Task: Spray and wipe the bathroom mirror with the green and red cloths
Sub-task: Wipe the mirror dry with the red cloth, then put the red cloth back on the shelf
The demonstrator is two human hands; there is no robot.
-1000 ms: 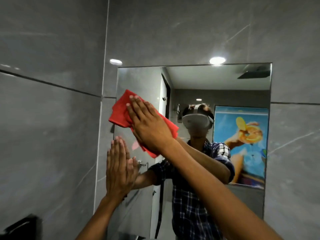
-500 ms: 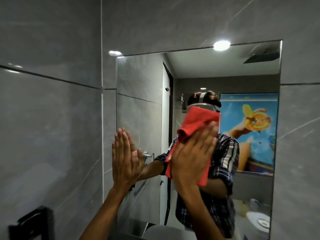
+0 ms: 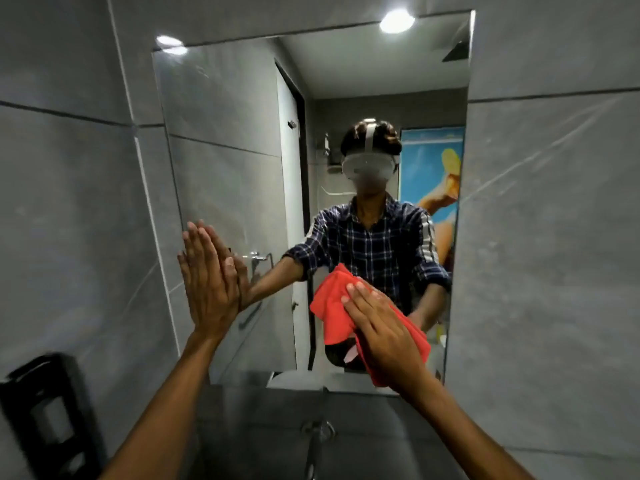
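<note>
The red cloth (image 3: 341, 306) is partly hidden under the flat right hand (image 3: 382, 323); the left hand (image 3: 207, 282) is pressed open-fingered against the mirror (image 3: 225, 133).

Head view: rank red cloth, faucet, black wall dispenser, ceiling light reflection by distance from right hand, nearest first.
1. red cloth: pressed flat on the mirror under the right hand.
2. faucet: below the mirror's bottom edge, down-left of the hand.
3. ceiling light reflection: top of the mirror; too close to call against 4.
4. black wall dispenser: far lower left wall.
</note>
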